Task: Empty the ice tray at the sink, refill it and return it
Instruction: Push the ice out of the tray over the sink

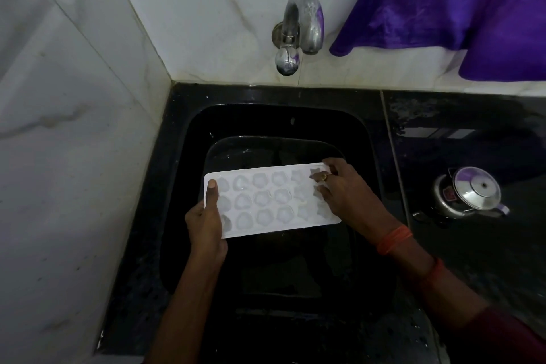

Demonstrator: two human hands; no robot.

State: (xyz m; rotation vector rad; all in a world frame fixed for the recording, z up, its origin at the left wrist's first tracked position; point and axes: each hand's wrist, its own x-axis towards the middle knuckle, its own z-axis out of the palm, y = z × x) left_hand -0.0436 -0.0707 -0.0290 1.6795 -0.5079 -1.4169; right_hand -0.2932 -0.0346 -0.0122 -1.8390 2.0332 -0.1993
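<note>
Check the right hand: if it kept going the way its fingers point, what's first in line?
The right hand holds the right end of the white plastic ice tray, fingers aimed up-left. Past the tray's far rim, it would probably meet the back wall of the black sink. Depth is unclear.

Ice tray (266, 201) right-end cells covered by right hand (345, 189). Left hand (206, 224) fingers hidden beneath tray. Purple cloth (458, 3) cut by top, right edges.
</note>
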